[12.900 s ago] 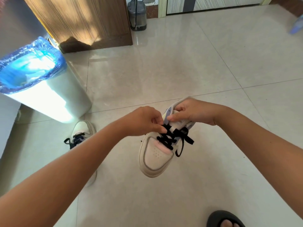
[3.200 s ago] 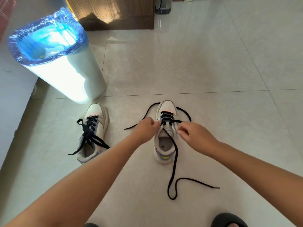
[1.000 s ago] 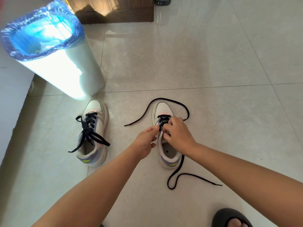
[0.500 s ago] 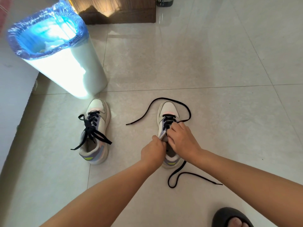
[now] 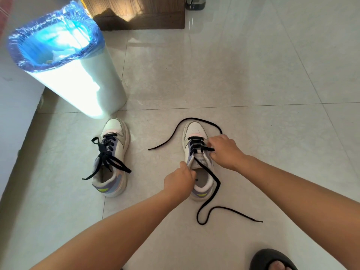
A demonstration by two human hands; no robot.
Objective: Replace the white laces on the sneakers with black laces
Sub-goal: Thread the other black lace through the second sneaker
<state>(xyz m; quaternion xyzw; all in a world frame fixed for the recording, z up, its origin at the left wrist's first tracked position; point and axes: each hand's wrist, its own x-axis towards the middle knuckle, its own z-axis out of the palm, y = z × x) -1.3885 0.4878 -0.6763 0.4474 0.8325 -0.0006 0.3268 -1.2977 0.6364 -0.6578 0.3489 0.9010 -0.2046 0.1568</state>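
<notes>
The right hand (image 5: 224, 151) covers the right-side eyelets of the sneaker (image 5: 196, 154), so where the black lace (image 5: 210, 193) passes under its fingers cannot be told. The left hand (image 5: 179, 182) hides the collar's left edge. The tongue label's print is too small to read. The black slipper (image 5: 272, 260), the wooden cabinet (image 5: 140, 12) and a grey container (image 5: 194, 2) are cut off by the picture's edges.

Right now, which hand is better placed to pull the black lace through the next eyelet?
Probably the right hand: it pinches the black lace at the eyelets, while the left hand grips the sneaker by its collar.
</notes>
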